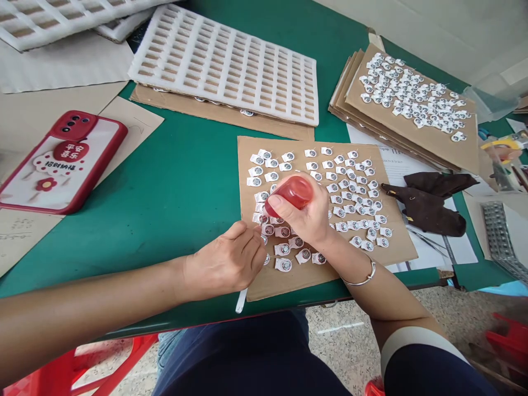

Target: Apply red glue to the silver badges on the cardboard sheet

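Note:
My right hand (311, 214) is wrapped round a small red squeeze bottle (295, 193), tilted with its lower end toward my left hand. My left hand (231, 257) is closed just left of it, over the edge of a brown cardboard sheet (342, 278). A thin white stick-like tool (241, 301) juts out below the left fist; its other end is hidden. Many small white tags with round dark-and-silver faces (282, 265) lie in rough rows on the cardboard. The bottle's tip and the tags under both hands are mostly hidden.
A white foam grid tray (231, 66) rests on cardboard at the back. Stacked cardboard sheets with more tags (412, 99) stand back right. A red-cased phone (61, 162) lies left, a dark brown cloth item (433, 203) right. The green table's (181, 187) front edge is near my body.

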A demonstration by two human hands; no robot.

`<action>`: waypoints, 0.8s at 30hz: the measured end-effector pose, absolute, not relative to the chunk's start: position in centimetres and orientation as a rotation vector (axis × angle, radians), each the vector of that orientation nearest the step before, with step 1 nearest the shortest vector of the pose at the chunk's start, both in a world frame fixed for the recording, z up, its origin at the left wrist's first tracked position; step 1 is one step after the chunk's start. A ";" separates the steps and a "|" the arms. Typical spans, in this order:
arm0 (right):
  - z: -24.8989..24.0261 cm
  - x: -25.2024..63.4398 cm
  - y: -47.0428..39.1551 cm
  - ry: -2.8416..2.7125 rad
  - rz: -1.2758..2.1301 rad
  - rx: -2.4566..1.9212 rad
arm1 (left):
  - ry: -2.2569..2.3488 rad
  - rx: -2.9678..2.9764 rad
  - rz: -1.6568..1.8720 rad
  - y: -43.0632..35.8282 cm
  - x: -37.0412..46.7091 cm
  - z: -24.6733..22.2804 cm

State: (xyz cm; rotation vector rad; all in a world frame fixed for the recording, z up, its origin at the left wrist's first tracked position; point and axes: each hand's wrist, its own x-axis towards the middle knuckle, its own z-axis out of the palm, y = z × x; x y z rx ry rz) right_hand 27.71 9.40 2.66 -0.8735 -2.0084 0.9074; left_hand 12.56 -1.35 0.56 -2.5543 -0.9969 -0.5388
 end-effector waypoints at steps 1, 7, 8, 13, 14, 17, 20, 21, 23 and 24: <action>2.6 27.7 9.4 -2.005 0.901 -0.875 | -0.999 -2.556 -0.548 -1.3 12.6 0.5; 2.8 27.7 9.3 -2.014 0.899 -0.886 | -1.002 -2.561 -0.562 -1.4 12.5 0.4; 2.9 27.7 9.3 -2.019 0.900 -0.885 | -1.000 -2.563 -0.545 -1.3 12.5 0.4; 2.9 27.7 9.4 -2.021 0.882 -0.858 | -0.982 -2.565 -0.511 -1.2 12.5 0.4; 2.8 27.7 9.4 -2.018 0.883 -0.850 | -0.981 -2.565 -0.506 -1.2 12.5 0.4; 2.8 27.8 9.5 -2.016 0.886 -0.839 | -0.984 -2.563 -0.476 -1.3 12.4 0.5; 2.8 27.8 9.5 -2.026 0.872 -0.844 | -0.985 -2.560 -0.480 -1.3 12.3 0.5; 2.9 27.8 9.5 -2.030 0.864 -0.852 | -0.985 -2.562 -0.490 -1.3 12.3 0.6; 3.0 27.8 9.5 -2.039 0.845 -0.862 | -0.985 -2.571 -0.516 -1.3 12.3 0.6; 3.0 27.8 9.5 -2.044 0.836 -0.863 | -0.985 -2.576 -0.526 -1.3 12.2 0.6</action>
